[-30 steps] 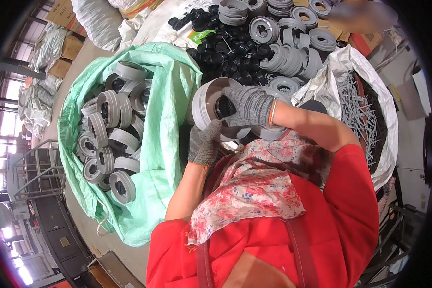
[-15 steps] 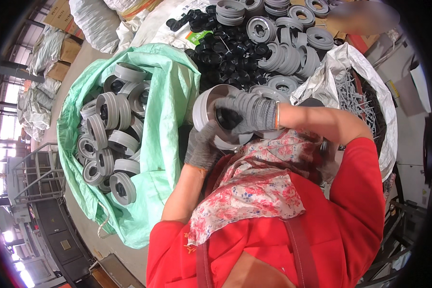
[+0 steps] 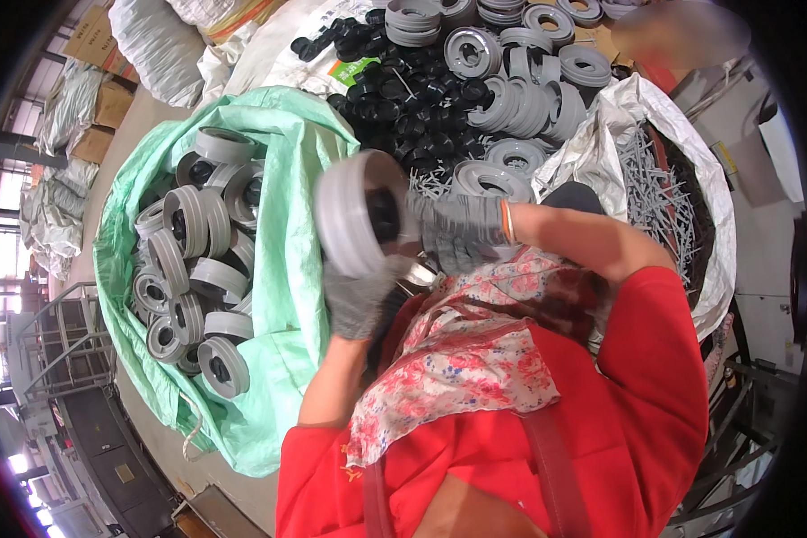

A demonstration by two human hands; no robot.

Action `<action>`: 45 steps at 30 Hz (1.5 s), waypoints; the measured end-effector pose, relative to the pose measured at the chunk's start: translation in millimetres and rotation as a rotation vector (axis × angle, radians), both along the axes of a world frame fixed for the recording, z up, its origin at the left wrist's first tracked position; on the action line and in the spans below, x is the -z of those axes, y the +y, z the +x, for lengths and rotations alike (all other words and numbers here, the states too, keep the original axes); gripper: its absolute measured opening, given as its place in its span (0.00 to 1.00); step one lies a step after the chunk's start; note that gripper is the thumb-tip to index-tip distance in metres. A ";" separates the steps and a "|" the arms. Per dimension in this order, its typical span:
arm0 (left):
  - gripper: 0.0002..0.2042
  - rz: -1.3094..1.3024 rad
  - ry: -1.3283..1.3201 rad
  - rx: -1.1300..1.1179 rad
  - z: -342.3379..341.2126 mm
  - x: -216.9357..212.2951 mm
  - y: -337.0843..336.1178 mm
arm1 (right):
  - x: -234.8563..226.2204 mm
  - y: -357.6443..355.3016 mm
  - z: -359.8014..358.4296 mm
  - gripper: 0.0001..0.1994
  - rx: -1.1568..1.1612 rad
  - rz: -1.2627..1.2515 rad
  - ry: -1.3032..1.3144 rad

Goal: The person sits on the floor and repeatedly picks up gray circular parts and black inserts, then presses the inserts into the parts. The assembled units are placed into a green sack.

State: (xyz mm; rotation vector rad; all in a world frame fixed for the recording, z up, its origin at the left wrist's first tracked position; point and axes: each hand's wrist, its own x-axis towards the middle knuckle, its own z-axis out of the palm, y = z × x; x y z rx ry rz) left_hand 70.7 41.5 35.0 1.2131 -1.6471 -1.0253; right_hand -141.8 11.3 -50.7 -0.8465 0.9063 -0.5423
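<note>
My left hand (image 3: 357, 300), in a grey knit glove, grips a wide grey plastic ring (image 3: 345, 215) from below. The ring stands on edge beside the green sack, with a black round part (image 3: 383, 215) at its centre; both are blurred by motion. My right hand (image 3: 462, 224), gloved as well, is just right of the ring, its fingers stretched out and somewhat smeared, with nothing visible in them. Several similar grey rings with black centres (image 3: 181, 222) fill the green sack (image 3: 291, 260) on my left. Beyond my right hand lies a flat grey ring (image 3: 491, 179).
Black plastic parts (image 3: 412, 108) are heaped ahead of me. Grey rings (image 3: 514, 106) are piled to their right. A white sack (image 3: 722, 206) of thin grey sticks (image 3: 650, 202) stands on my right. Stuffed white sacks (image 3: 157, 49) and a metal railing (image 3: 58, 336) are at the left.
The ring has moved left toward the green sack in my left hand and tipped more upright. My right hand has come out of the ring. The whole view has shifted slightly.
</note>
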 end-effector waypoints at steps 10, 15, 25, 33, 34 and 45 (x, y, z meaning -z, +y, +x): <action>0.45 -0.336 -0.208 0.160 39.6 -10.0 -60.3 | 6.9 8.0 -58.2 0.40 -0.386 -0.782 1.174; 0.45 -0.487 -0.672 0.658 -22.4 47.6 -46.5 | -26.6 -8.1 -35.8 0.23 -0.468 -1.143 0.891; 0.28 0.364 -0.151 0.086 -0.1 66.4 -103.5 | 96.7 -214.5 -167.5 0.37 -0.054 -0.737 1.779; 0.22 0.513 0.189 -0.055 3.0 71.3 -115.1 | 129.2 -239.7 -193.2 0.27 -0.210 -0.546 1.768; 0.22 0.569 0.220 -0.076 1.6 71.8 -113.2 | 102.9 -231.5 -180.1 0.26 -0.244 -0.515 1.694; 0.22 0.841 1.016 0.064 -43.5 54.9 -67.9 | -10.1 -52.6 -5.1 0.33 0.076 -1.433 0.982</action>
